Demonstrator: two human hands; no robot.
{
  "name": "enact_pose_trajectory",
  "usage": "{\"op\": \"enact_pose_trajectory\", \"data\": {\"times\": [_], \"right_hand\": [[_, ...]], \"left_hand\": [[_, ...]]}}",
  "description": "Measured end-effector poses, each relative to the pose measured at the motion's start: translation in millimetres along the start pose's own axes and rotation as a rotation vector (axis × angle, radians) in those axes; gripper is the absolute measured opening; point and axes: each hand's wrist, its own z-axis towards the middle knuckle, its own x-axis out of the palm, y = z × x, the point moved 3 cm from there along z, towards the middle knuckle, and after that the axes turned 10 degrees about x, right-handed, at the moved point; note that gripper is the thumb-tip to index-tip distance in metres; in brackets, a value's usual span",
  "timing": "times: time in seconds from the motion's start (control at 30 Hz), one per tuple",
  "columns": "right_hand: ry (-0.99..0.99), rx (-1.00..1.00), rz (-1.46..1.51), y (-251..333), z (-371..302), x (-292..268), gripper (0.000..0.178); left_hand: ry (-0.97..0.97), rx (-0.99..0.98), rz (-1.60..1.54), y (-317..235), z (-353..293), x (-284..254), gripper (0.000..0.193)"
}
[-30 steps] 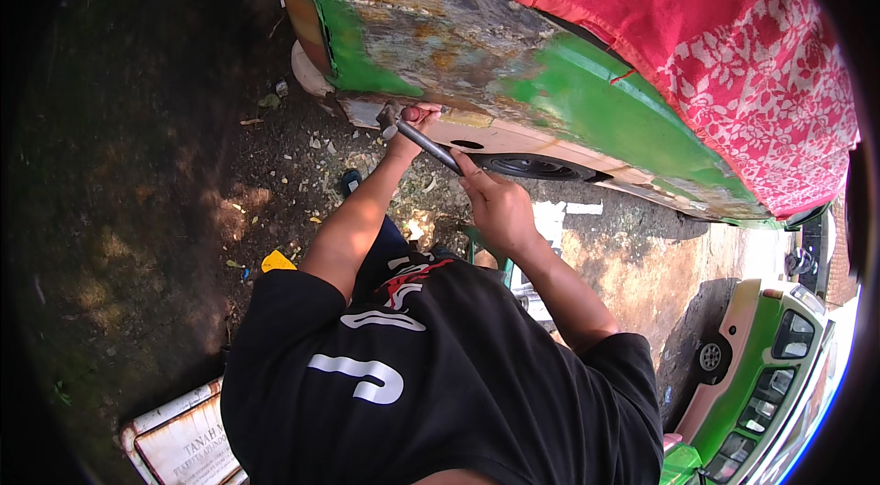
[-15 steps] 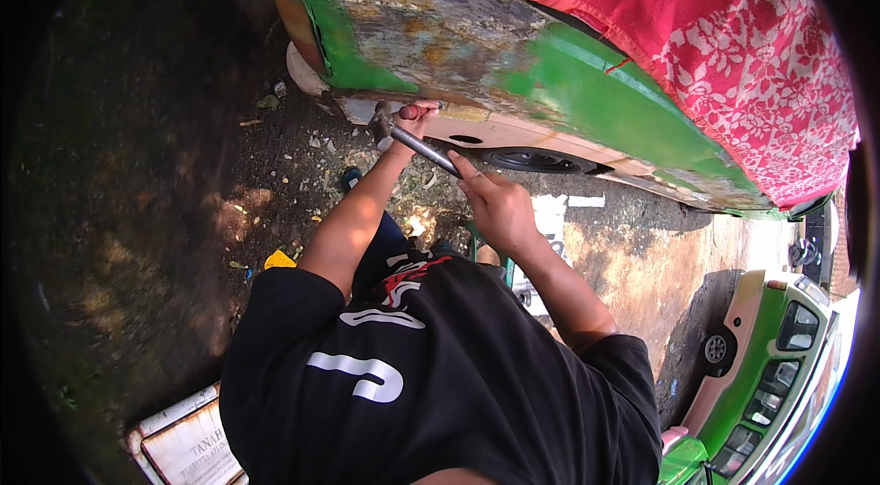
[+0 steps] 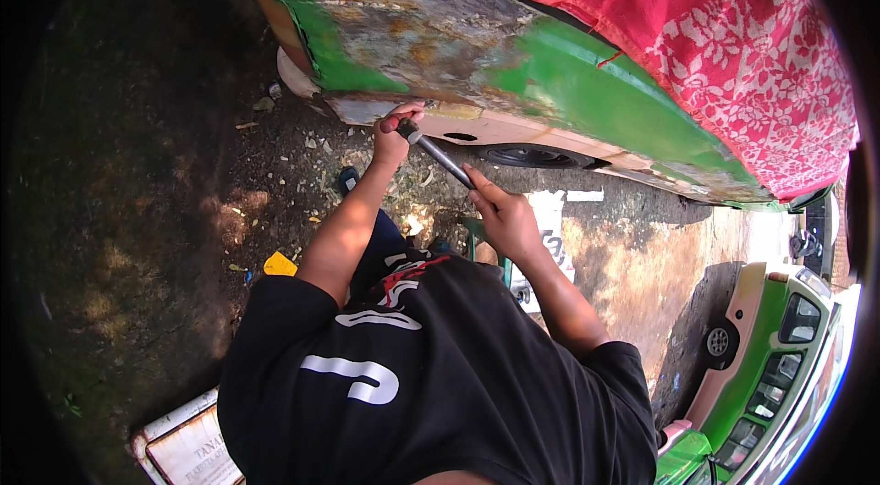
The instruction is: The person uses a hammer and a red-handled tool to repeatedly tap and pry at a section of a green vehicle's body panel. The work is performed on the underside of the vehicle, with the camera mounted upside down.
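Note:
My right hand [image 3: 510,224] is wrapped round the grey handle of a hammer [image 3: 442,160]. The hammer's head is at my left hand [image 3: 391,146], close to the rounded reddish end of a small tool [image 3: 390,123]. My left fingers are closed round that tool, up against the pale lower edge of a vehicle's body [image 3: 500,130]. The tool's far end is hidden, so its kind does not show. Whether the hammer head touches it, I cannot tell. Above my hands, the green side panel [image 3: 587,82] has large scraped, rusty brown patches.
A red floral cloth [image 3: 733,54] hangs over the vehicle at the upper right. A wheel [image 3: 532,157] sits under its lower edge. Behind me on the right stands a green and white van [image 3: 775,366]. A white, rust-edged board [image 3: 197,448] lies at lower left, near a yellow scrap [image 3: 280,264].
The hammer's head has shifted a little right and down, from the left side of the reddish tool end to its right. My right hand has moved slightly down and right.

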Motion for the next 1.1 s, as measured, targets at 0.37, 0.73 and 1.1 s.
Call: {"op": "enact_pose_trajectory", "data": {"times": [0.37, 0.73, 1.1], "right_hand": [[-0.002, 0.06, 0.125, -15.9, -1.9, 3.1, 0.042], [-0.008, 0.042, 0.145, -19.5, -5.0, 7.4, 0.04], [-0.039, 0.006, 0.183, -24.9, -4.4, 4.8, 0.039]], "left_hand": [[0.124, -0.043, 0.056, -3.8, 7.6, -1.8, 0.012], [0.061, -0.057, 0.039, 4.6, 4.4, 2.4, 0.01], [0.095, -0.023, 0.092, -0.5, 5.0, 5.1, 0.013]]}}
